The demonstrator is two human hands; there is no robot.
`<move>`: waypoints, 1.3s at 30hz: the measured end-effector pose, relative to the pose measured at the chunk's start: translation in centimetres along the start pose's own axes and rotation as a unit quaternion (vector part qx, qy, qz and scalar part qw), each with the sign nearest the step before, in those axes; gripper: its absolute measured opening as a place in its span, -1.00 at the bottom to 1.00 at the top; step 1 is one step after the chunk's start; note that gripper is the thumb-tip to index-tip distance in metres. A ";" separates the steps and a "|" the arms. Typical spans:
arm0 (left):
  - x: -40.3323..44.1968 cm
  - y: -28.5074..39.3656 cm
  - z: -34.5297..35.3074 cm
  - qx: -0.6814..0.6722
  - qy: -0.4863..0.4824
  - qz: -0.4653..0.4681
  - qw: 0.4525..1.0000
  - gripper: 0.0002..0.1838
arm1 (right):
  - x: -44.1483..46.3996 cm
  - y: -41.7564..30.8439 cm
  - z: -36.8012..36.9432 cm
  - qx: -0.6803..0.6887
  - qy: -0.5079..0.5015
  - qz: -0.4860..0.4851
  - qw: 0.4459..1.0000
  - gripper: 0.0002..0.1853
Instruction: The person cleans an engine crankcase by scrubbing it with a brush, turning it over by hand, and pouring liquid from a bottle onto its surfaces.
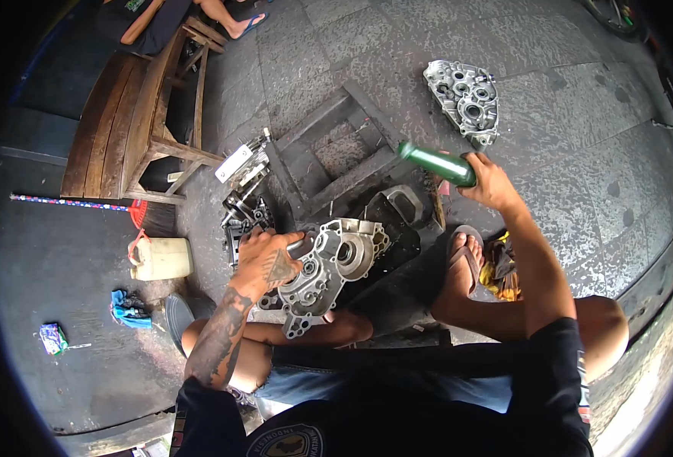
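My right hand (490, 181) is wrapped round a green glass bottle (444, 164), held out over the floor with its neck pointing left. The neck end is slightly blurred. In front of my lap, my left hand (264, 257) grips the left edge of a bare metal engine crankcase half (327, 270), its fingers partly hidden behind the upper rim. The casting is tilted, and its round bearing openings face up toward me. Beneath and behind it is a dark block or stand (393, 236); its exact shape is partly covered.
A second crankcase half (466, 103) lies on the paving. A dark wooden frame (317, 198) stands ahead of me, with engine parts (245, 171) on its left. Farther left are a wooden bench (112, 129), a broom (142, 213), a jerrycan (161, 259) and a seated person's leg (226, 17).
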State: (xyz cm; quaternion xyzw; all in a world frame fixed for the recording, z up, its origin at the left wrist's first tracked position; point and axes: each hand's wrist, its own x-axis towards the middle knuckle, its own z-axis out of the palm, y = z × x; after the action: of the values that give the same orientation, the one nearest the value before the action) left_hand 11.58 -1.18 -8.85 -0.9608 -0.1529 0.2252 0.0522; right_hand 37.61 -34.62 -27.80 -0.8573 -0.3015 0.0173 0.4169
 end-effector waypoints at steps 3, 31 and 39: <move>1.0 0.3 -0.2 0.003 -0.021 0.015 1.000 -0.43 | 2.5 -4.8 -4.7 -0.186 -0.231 -0.121 0.947 -0.45; -0.3 1.2 -3.9 0.137 0.053 0.066 0.987 -0.32 | 1.6 -18.4 -8.8 -0.360 -0.293 -0.167 0.870 -0.69; 0.3 1.2 -4.3 0.118 0.048 0.064 0.990 -0.40 | 0.6 -19.0 -9.3 -0.323 -0.291 -0.192 0.880 -0.69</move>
State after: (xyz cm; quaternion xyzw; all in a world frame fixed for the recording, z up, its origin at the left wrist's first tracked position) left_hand 14.07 -2.34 -5.35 -0.9655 -0.0607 0.1981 0.1579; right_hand 31.15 -31.89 -7.80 -0.8258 -0.5571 0.0873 0.0059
